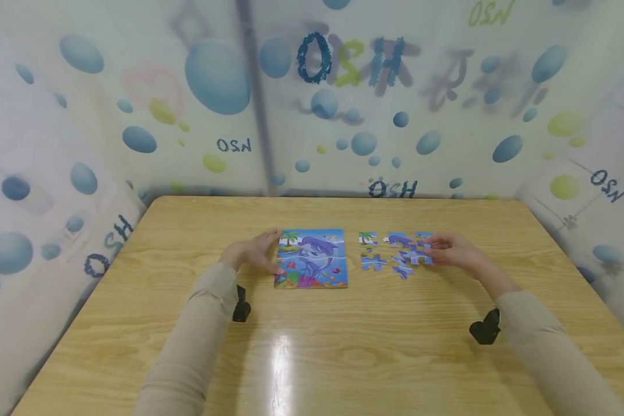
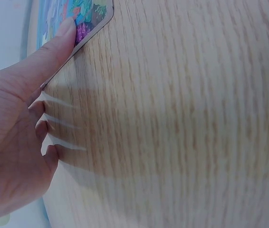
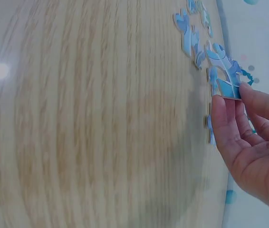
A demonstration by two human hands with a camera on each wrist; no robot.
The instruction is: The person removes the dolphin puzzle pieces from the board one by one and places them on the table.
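Note:
In the head view my left hand (image 1: 249,252) lies at the left edge of a square dolphin picture board (image 1: 312,260) on the table. Its thumb rests on the board's lower left part, and the other fingers reach along the side. The left wrist view shows the thumb (image 2: 58,45) over the coral corner of the board. My right hand (image 3: 255,137) pinches a blue jigsaw piece (image 3: 229,89) between thumb and fingers, tilted up from the table. Beside it are several loose dolphin jigsaw pieces (image 1: 398,240), some overlapped by the right hand in the head view.
Palm tree pieces (image 1: 367,238) and a blue piece (image 1: 373,263) lie between the board and the right-hand group. The wooden table (image 1: 343,346) ends at a back edge close to a patterned curtain (image 1: 322,133). Dark wrist devices (image 1: 486,328) sit under both sleeves.

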